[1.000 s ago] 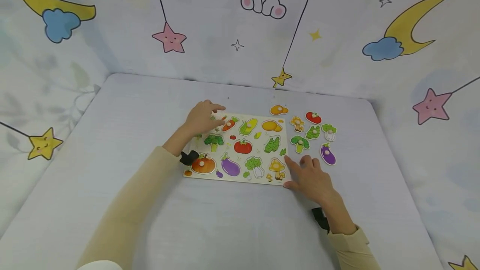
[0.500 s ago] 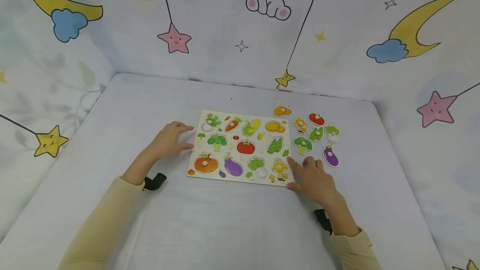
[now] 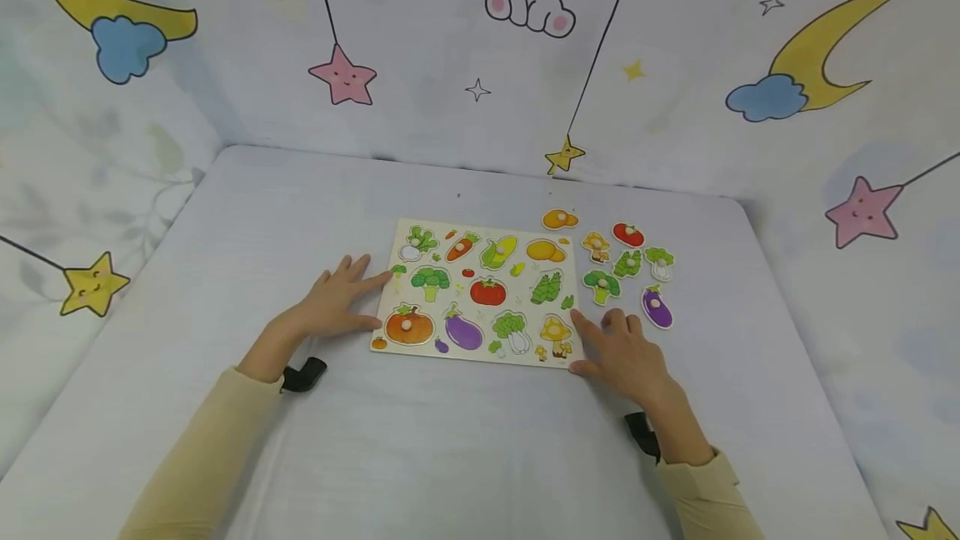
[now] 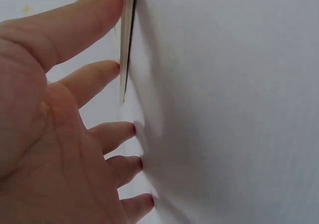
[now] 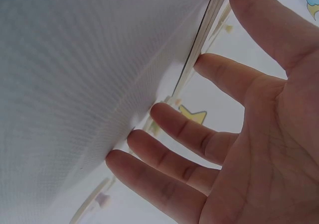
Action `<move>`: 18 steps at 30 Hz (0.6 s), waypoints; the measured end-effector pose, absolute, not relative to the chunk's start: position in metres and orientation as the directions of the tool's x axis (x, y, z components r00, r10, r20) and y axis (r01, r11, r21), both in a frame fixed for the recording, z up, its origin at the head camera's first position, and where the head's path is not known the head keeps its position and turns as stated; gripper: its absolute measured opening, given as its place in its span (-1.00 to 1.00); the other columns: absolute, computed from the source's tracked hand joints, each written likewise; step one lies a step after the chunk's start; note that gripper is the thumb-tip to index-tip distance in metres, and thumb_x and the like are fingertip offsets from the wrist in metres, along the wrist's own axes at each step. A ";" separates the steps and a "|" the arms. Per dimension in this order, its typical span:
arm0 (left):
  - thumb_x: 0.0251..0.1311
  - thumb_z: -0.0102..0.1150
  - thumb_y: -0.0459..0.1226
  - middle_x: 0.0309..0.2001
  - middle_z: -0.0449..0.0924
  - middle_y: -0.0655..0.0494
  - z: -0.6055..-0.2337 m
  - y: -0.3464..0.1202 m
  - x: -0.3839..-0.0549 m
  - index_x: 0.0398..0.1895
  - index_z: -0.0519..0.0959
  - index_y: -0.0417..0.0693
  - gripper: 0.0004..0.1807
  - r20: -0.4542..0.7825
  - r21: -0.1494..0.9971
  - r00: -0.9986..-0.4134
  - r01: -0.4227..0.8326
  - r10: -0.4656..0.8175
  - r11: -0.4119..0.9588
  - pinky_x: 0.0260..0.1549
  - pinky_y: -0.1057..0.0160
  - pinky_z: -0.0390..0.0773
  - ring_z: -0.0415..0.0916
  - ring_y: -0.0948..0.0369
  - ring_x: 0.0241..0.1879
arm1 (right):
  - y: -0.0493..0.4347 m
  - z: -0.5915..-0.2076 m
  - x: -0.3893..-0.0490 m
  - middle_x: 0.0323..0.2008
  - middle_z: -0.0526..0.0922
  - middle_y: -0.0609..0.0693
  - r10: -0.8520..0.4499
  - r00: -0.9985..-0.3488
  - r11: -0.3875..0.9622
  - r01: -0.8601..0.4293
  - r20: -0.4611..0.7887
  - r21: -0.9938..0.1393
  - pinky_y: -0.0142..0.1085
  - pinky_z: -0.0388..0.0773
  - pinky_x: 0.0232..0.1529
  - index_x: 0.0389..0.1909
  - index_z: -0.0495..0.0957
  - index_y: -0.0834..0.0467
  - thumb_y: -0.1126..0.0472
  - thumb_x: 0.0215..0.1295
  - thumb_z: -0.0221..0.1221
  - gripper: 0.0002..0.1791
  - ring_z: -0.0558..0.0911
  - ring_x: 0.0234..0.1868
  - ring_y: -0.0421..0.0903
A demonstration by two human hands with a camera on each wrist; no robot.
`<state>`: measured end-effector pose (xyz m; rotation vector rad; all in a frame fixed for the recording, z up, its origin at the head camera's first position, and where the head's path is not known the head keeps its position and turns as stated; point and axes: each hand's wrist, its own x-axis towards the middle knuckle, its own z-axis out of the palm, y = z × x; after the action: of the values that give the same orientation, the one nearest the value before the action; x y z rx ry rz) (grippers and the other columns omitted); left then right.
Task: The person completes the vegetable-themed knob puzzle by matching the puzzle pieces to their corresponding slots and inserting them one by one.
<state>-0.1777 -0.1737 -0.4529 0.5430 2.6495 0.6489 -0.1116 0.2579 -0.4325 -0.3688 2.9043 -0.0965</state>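
Observation:
A flat vegetable puzzle board [image 3: 459, 275] lies on the white table. Knobbed pieces sit in it: a pumpkin [image 3: 408, 326], a radish [image 3: 417, 243], a carrot [image 3: 462, 247] and a corn [image 3: 498, 252]. At the board's left edge my left hand [image 3: 333, 302] touches with thumb and index fingertip, fingers spread. On the opposite edge, my right hand [image 3: 626, 357] touches near the lower right corner with thumb and index finger. In the left wrist view the board's edge [image 4: 127, 40] meets the thumb and index finger; the other fingertips rest on the table.
Loose knobbed pieces lie right of the board: a potato [image 3: 559, 219], a tomato [image 3: 627, 234], a mushroom [image 3: 596, 246], a green asparagus-like piece [image 3: 627, 263], a bok choy [image 3: 660, 262], a broccoli [image 3: 601, 286] and an eggplant [image 3: 657, 307]. A patterned cloth wall [image 3: 420, 23] stands behind.
My left hand has moved from above the board's upper left corner back to its left edge, uncovering the radish. My right hand stays at the right edge.

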 end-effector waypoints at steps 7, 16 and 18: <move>0.16 0.31 -0.01 0.53 -0.23 -0.36 -0.461 -0.168 -0.183 0.49 0.20 -0.03 -0.15 -0.250 0.526 -0.854 0.276 0.456 0.805 0.35 -0.44 -0.34 -0.42 -0.38 0.49 | 0.263 -0.431 -0.106 0.03 0.39 0.29 -0.231 -0.951 0.973 -0.219 -0.204 -0.080 -0.20 0.52 -0.54 0.42 0.31 -0.01 -0.16 0.09 0.37 -0.12 0.38 -0.09 0.17; 0.15 0.32 -0.05 0.52 -0.22 -0.41 -0.458 -0.172 -0.179 0.47 0.22 -0.07 -0.15 -0.248 0.541 -0.859 0.262 0.449 0.799 0.33 -0.47 -0.35 -0.41 -0.41 0.48 | 0.260 -0.429 -0.108 0.05 0.43 0.27 -0.242 -0.953 0.966 -0.219 -0.183 -0.134 -0.18 0.56 -0.49 0.44 0.28 -0.02 -0.14 0.12 0.36 -0.13 0.43 -0.11 0.12; 0.14 0.32 -0.04 0.52 -0.23 -0.42 -0.458 -0.175 -0.178 0.47 0.22 -0.07 -0.15 -0.243 0.550 -0.860 0.260 0.450 0.794 0.32 -0.47 -0.36 -0.41 -0.42 0.47 | 0.265 -0.425 -0.110 0.08 0.44 0.25 -0.241 -0.957 0.959 -0.209 -0.163 -0.190 -0.14 0.61 -0.39 0.45 0.25 -0.02 -0.12 0.15 0.34 -0.14 0.48 -0.11 0.09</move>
<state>-0.1784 -0.1746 -0.4581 0.5384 2.6198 0.7282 -0.1105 0.2645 -0.4248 -0.3390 2.9258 -0.2546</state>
